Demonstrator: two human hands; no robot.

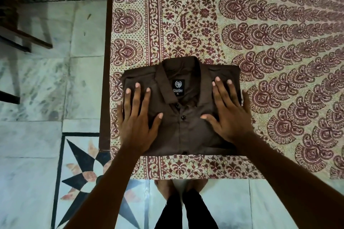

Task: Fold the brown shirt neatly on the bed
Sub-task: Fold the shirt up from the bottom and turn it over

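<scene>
The brown shirt [183, 130] lies folded into a compact rectangle near the bed's front left corner, collar up and away from me, buttons and a black neck label showing. My left hand [136, 122] rests flat on the shirt's left half, fingers spread. My right hand [229, 113] lies flat on the right half, fingers spread, the little finger reaching over the shirt's right edge. Neither hand grips the cloth.
The bed [270, 42] carries a cream sheet with maroon paisley and floral print. Its dark wooden frame edge [105, 80] runs down the left. A marble floor with a star inlay [81, 178] lies beside it. Dark wooden furniture [16, 24] stands at far left. My feet show below.
</scene>
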